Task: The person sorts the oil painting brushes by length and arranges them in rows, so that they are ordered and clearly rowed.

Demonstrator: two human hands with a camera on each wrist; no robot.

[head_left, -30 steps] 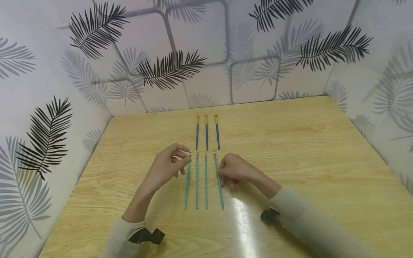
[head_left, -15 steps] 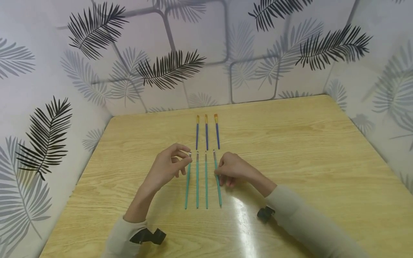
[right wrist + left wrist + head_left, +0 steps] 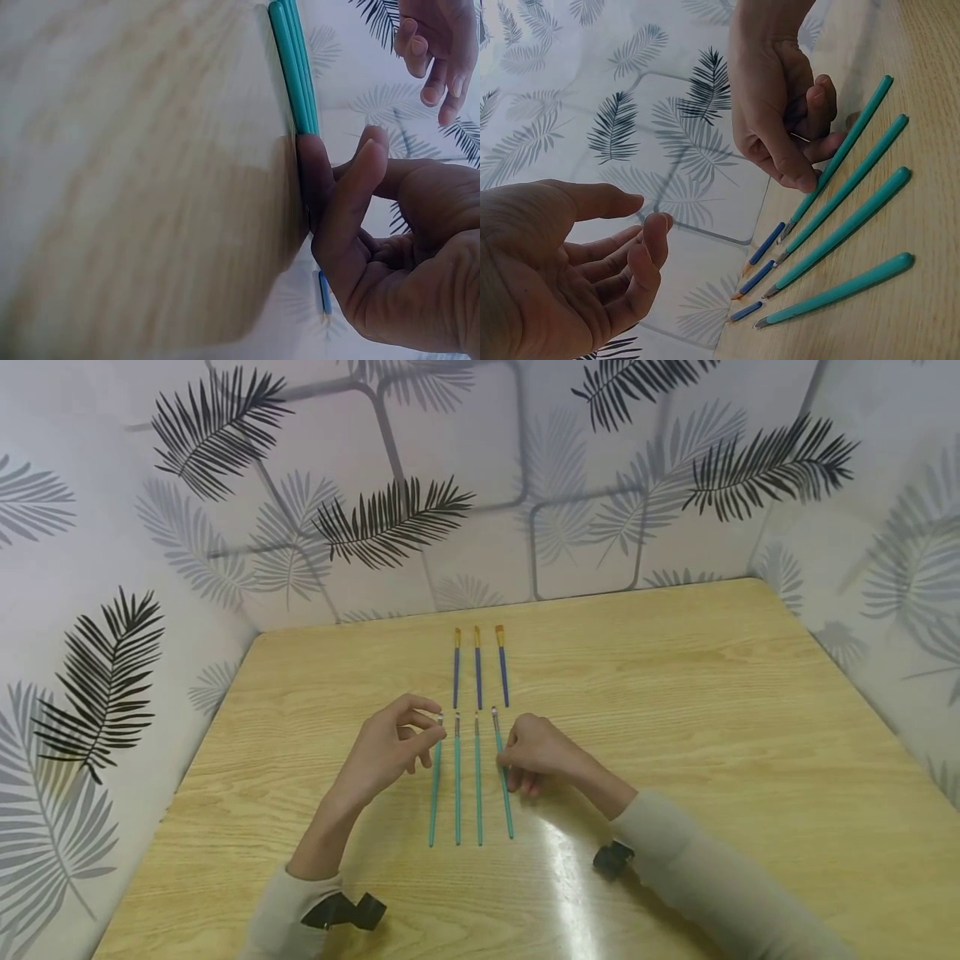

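Note:
Several teal-handled paintbrushes lie side by side on the table, bristles pointing away from me. My right hand [image 3: 540, 747] pinches the rightmost teal paintbrush [image 3: 507, 814] near mid-handle between thumb and fingers; it slants slightly against its neighbours. In the left wrist view that paintbrush [image 3: 859, 131] runs past the right hand's fingertips. My left hand [image 3: 390, 743], fingers loosely bent and holding nothing, hovers by the head of the leftmost teal paintbrush [image 3: 435, 802]. Two more teal paintbrushes, one of them the inner left one [image 3: 458, 785], lie between the hands.
Beyond the teal row, three blue-handled paintbrushes, including the wide one [image 3: 503, 672], lie parallel with orange bristles toward the wall. The wooden table [image 3: 675, 693] meets a leaf-patterned wall [image 3: 465, 552] at its back edge. Black straps with small cameras sit at both wrists.
My right hand has shifted slightly left, bringing the rightmost teal paintbrush closer to the others and a little farther from me. The left hand has stayed in place.

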